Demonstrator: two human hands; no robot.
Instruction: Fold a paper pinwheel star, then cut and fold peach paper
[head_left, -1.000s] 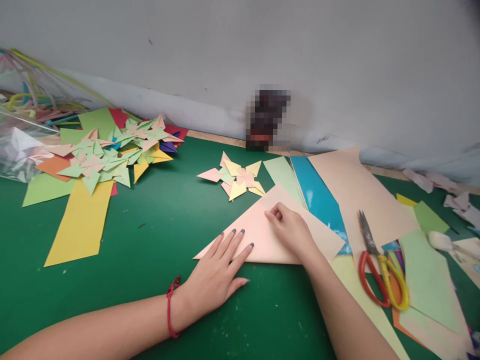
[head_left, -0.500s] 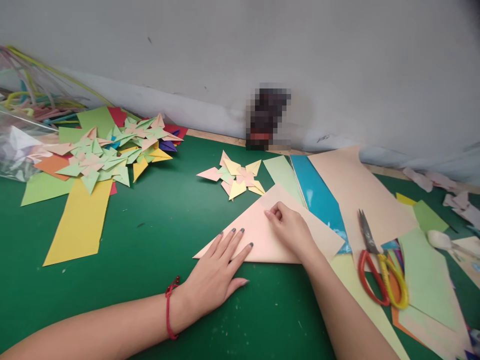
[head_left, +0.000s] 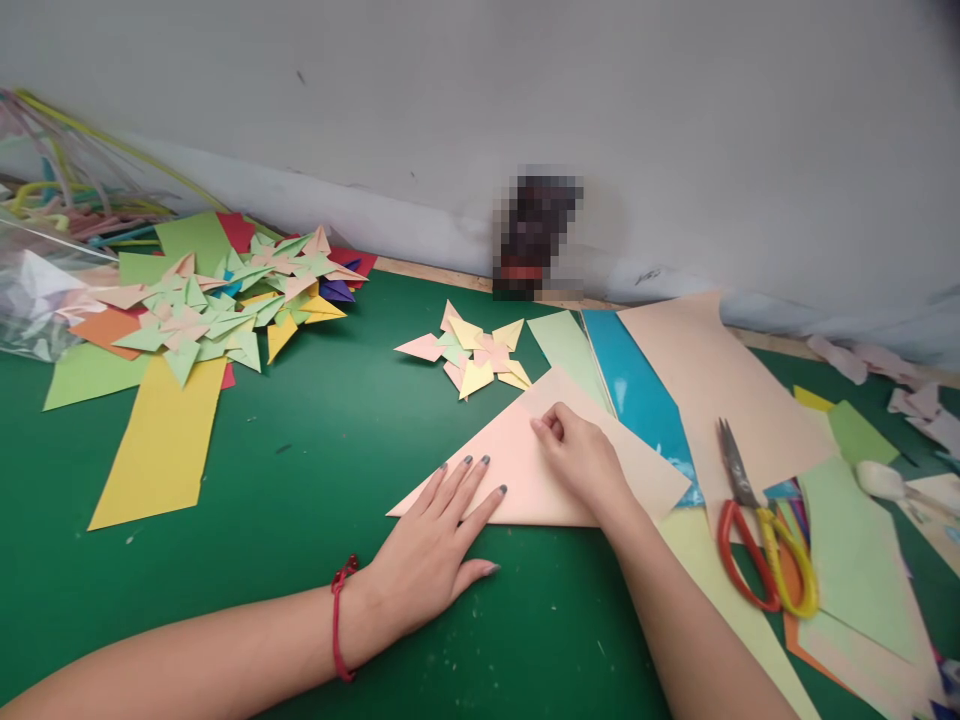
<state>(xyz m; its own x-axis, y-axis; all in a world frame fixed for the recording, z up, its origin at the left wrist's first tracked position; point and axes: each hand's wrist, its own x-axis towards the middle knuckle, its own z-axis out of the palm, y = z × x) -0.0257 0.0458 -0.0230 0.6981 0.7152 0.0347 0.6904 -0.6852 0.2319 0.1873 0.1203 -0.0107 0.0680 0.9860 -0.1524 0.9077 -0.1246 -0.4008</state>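
The left hand (head_left: 442,555) lies flat and relaxed, fingers spread over the left part of the folded pink paper (head_left: 517,440), grasping nothing. The right hand (head_left: 585,455) is curled closed on that paper's middle; its fingertips are tucked in, and whatever lies beneath them is hidden. The pink paper forms a broad, smooth triangle on the green tabletop (head_left: 247,570), its lower edge partly covered by both hands.

Beyond the pink paper, a pixelated dark object (head_left: 534,235) cannot be made out. Left of the paper and farther back, sharp-pointed folded stars (head_left: 187,315) overlap in a heap, their number hard to tell; a clear plastic bag (head_left: 37,300) past them is cut off. Just behind the paper sits a pink-and-yellow star (head_left: 491,355). To its right, glossy blue sheeting (head_left: 637,390) is partly covered, and metal scissors (head_left: 739,482) with red and yellow handles rest on loose sheets.
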